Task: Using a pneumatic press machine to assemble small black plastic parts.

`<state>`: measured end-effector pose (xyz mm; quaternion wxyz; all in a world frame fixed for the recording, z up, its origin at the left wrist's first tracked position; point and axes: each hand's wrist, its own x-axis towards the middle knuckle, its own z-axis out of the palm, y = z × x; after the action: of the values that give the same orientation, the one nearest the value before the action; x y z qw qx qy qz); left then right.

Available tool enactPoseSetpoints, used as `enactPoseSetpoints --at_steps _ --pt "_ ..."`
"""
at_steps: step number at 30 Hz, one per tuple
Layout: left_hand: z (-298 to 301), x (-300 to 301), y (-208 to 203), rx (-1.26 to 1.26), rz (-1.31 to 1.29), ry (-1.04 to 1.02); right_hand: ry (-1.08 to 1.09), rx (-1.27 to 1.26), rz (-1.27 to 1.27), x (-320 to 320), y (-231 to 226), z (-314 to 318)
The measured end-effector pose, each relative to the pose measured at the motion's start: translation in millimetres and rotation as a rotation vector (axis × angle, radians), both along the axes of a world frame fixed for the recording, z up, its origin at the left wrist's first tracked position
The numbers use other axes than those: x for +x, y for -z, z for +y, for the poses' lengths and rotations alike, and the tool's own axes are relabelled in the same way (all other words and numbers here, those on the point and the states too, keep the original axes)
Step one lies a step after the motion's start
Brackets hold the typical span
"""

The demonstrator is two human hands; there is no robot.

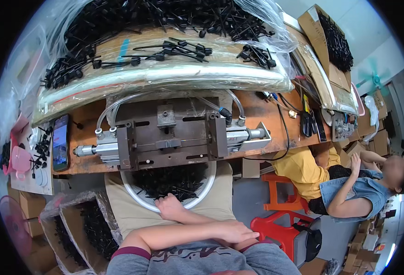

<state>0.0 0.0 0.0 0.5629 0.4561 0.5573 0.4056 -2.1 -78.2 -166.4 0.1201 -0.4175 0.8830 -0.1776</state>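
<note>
My arms cross in front of my body. My left hand (pixel 237 231) lies with fingers stretched over my right arm near the elbow, holding nothing. The right hand (pixel 170 207) reaches over to the near rim of a round white basket (pixel 131 195) on my lap, its fingers curled over that rim. Black plastic pieces with thin stems (pixel 177 181) fill the basket, partly hidden under the bench edge. Just beyond it, a metal clamping fixture (pixel 167 143) with a pneumatic cylinder (pixel 106 150) on each side stands on the wooden bench (pixel 275 146).
A plastic-lined carton (pixel 165 73) heaped with black pieces stands behind the fixture. A phone (pixel 61 142) lies at the left. More black pieces fill boxes (pixel 80 229) at lower left. To the right are a red stool (pixel 280 229) and a seated person (pixel 348 192).
</note>
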Motion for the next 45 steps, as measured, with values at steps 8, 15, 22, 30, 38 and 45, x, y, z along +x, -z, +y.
enactPoseSetpoints --at_steps 8,15,22,30,38,45 --pt "10.0 24.6 -43.4 0.681 -0.202 -0.132 -0.007 0.007 0.007 -2.2 -7.3 2.6" --pt "19.7 14.6 -2.5 0.332 -0.021 0.042 -0.008 -0.003 0.013 -0.7 -6.5 1.6" --pt "9.1 -1.5 2.8 0.156 0.032 0.069 0.005 -0.023 0.025 -0.7 -2.2 1.2" --pt "5.5 30.6 -38.9 0.767 -0.273 -0.140 0.021 -0.043 0.075 -2.4 -6.6 1.8" --pt "-1.1 23.1 10.5 0.559 -0.027 -0.122 0.015 -0.018 0.054 0.8 -9.6 1.6" --pt "-35.8 10.8 31.8 0.332 0.238 -0.278 0.027 -0.019 0.049 -1.9 -18.0 5.1"
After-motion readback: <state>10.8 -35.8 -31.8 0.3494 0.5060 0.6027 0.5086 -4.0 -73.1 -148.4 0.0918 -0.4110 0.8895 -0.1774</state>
